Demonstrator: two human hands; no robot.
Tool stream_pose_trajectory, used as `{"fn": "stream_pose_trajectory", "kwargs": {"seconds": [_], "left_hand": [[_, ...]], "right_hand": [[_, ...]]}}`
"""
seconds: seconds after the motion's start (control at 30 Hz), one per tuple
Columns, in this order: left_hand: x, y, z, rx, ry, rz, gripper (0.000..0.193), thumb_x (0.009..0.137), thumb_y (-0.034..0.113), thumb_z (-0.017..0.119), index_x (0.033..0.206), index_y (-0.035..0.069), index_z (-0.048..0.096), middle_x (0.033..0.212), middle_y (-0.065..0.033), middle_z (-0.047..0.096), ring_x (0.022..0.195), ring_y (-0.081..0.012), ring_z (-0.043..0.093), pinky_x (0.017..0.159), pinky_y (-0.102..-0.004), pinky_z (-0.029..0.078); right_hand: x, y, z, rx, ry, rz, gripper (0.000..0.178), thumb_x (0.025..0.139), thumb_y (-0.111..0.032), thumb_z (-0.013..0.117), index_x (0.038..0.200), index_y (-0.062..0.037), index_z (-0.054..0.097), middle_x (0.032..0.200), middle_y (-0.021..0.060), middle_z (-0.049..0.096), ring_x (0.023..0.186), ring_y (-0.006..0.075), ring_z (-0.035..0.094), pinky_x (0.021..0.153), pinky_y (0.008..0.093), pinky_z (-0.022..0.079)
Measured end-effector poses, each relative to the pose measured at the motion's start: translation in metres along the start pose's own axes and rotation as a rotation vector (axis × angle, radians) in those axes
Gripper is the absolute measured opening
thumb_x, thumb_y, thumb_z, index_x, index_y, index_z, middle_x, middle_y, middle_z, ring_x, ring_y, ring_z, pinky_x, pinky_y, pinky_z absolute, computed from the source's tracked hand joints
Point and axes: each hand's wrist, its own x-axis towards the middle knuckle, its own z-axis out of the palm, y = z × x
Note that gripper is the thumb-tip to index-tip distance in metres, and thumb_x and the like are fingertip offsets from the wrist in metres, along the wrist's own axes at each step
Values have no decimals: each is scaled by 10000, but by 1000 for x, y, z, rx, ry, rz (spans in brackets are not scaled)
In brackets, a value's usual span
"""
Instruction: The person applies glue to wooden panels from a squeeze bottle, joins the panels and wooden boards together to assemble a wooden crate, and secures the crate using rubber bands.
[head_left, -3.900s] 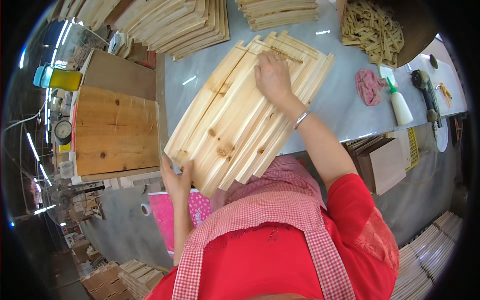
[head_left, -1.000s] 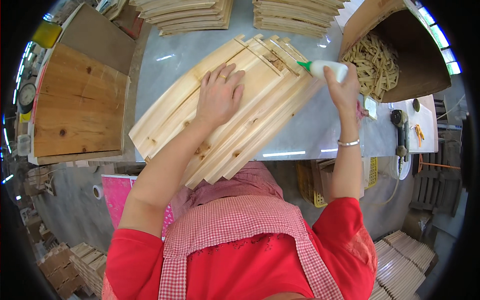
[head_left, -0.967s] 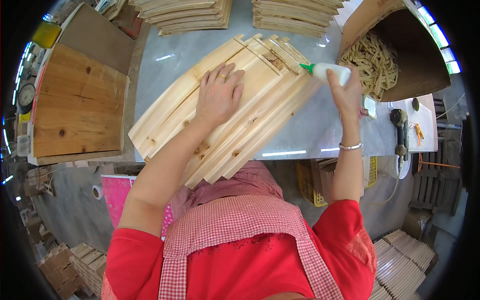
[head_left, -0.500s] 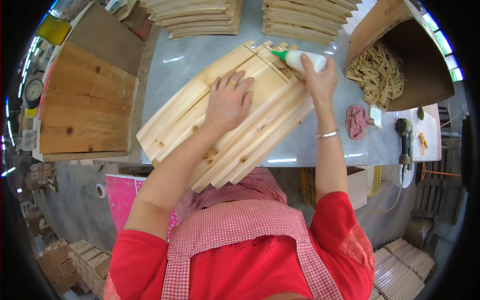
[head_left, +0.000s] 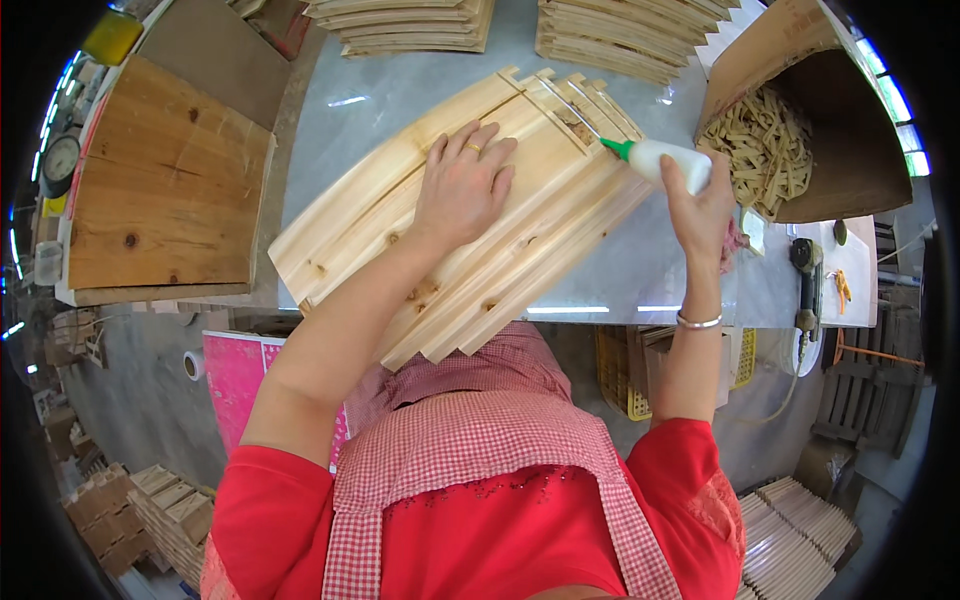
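Observation:
Several wooden panels [head_left: 540, 215] lie fanned in an overlapping stack at a slant on the grey table, their near ends jutting past its front edge. My left hand [head_left: 466, 187] rests flat on the top panel with its fingers spread. In my right hand [head_left: 703, 205] is a white squeeze bottle [head_left: 668, 165] with a green nozzle, tilted so the tip points left. That tip sits at the panels' far right end, by a thin cross strip [head_left: 555, 115]. A pale line of glue seems to run along the panel end there.
Stacked wooden slats [head_left: 415, 25] and a second stack [head_left: 625, 38] stand at the back. A cardboard box [head_left: 860, 130] of thin wood strips [head_left: 757, 150] lies at the right, near a pink cloth [head_left: 733, 245] and a black power tool [head_left: 806, 285]. A wooden box [head_left: 170, 180] stands left.
My right hand has moved right and slightly nearer with the bottle, its nozzle travelling along the panels' far end. My left hand stays on the top panel.

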Motion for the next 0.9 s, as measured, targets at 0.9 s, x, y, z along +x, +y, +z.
{"fn": "stream_pose_trajectory", "kwargs": {"seconds": [0.9], "left_hand": [[0, -1, 3, 11, 26, -24, 460, 907, 254, 597, 1266, -29, 543, 1347, -178, 516, 1291, -326, 451, 1089, -451, 334]], "right_hand": [[3, -53, 49, 68, 20, -101, 454, 760, -325, 763, 1038, -10, 592, 879, 243, 689, 820, 405, 683, 744, 447, 535]]}}
